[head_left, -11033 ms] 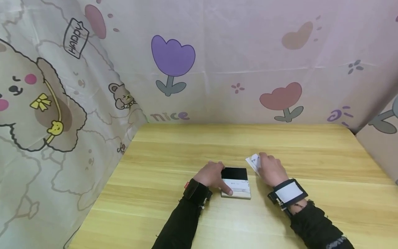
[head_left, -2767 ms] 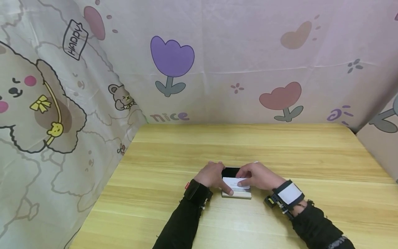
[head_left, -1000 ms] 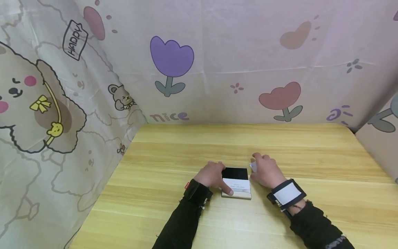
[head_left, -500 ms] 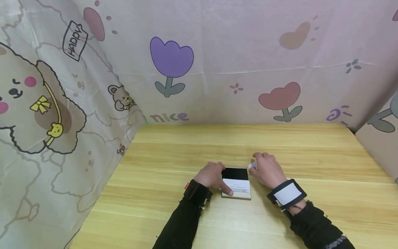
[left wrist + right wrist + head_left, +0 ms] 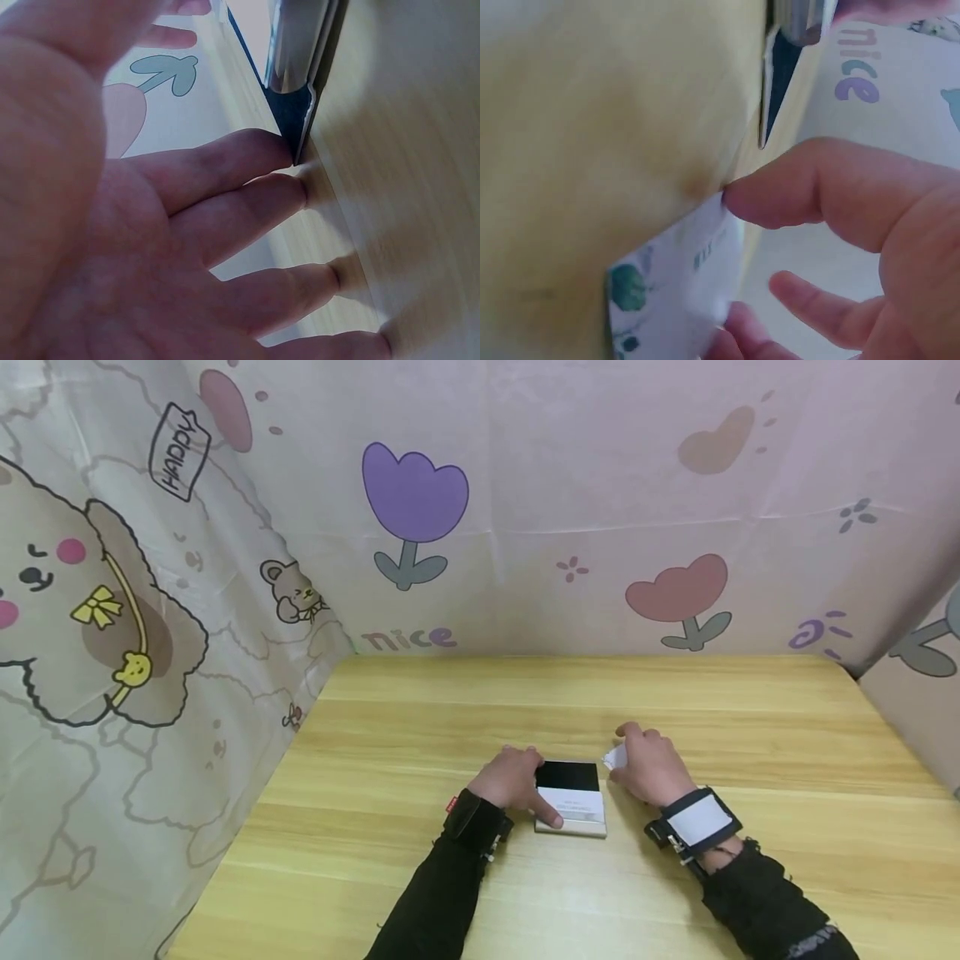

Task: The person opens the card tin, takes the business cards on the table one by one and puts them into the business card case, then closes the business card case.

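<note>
An open card case [image 5: 581, 814], black lid up and white cards in its silver base, lies on the wooden table [image 5: 600, 693]. My left hand [image 5: 528, 781] rests against its left side, thumb on the front corner. In the left wrist view the fingers [image 5: 247, 161] lie fairly straight on the table, the index tip touching the case [image 5: 296, 67]. Just right of the case, my right hand [image 5: 637, 760] pinches a white card [image 5: 615, 755]. The right wrist view shows this card [image 5: 675, 292], printed with green leaves, between thumb [image 5: 795, 187] and fingers, with the case [image 5: 799, 19] beyond it.
A cartoon-printed cloth [image 5: 450, 527] hangs behind the table and along its left side. A cardboard-coloured panel [image 5: 915, 710] stands at the right edge. Bare wood lies beyond the hands and to both sides.
The right hand, over the case 2.8 s ago, has drawn back to the right and now pinches a card beside it. The left hand and the case have stayed put.
</note>
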Action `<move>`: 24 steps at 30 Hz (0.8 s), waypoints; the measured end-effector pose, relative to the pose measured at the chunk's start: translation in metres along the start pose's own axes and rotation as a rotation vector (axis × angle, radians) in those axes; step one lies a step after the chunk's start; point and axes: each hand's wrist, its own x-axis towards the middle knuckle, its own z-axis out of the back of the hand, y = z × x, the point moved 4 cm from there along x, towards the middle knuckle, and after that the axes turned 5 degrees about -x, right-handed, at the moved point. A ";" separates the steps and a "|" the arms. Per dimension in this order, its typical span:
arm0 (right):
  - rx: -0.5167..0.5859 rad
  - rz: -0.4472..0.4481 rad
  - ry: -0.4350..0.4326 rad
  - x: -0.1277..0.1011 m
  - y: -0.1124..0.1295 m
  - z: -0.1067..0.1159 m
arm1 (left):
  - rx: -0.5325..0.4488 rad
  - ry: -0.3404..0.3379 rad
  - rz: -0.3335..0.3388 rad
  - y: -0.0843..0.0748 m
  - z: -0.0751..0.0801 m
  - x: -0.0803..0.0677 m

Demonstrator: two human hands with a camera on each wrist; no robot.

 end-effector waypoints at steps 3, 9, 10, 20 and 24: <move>0.088 -0.023 -0.003 0.001 -0.003 0.001 | 0.003 0.002 -0.002 0.000 0.000 0.001; 0.209 0.024 -0.046 0.005 0.000 0.004 | 0.022 0.003 -0.013 0.001 -0.001 0.003; 0.220 0.028 -0.056 0.005 0.001 0.005 | 0.023 0.001 -0.018 0.001 -0.001 0.003; 0.295 0.160 -0.039 0.005 0.012 0.004 | 0.027 -0.003 -0.044 0.001 -0.002 0.004; 0.324 0.273 0.059 0.003 0.020 0.000 | 0.016 -0.002 -0.046 0.000 0.000 0.003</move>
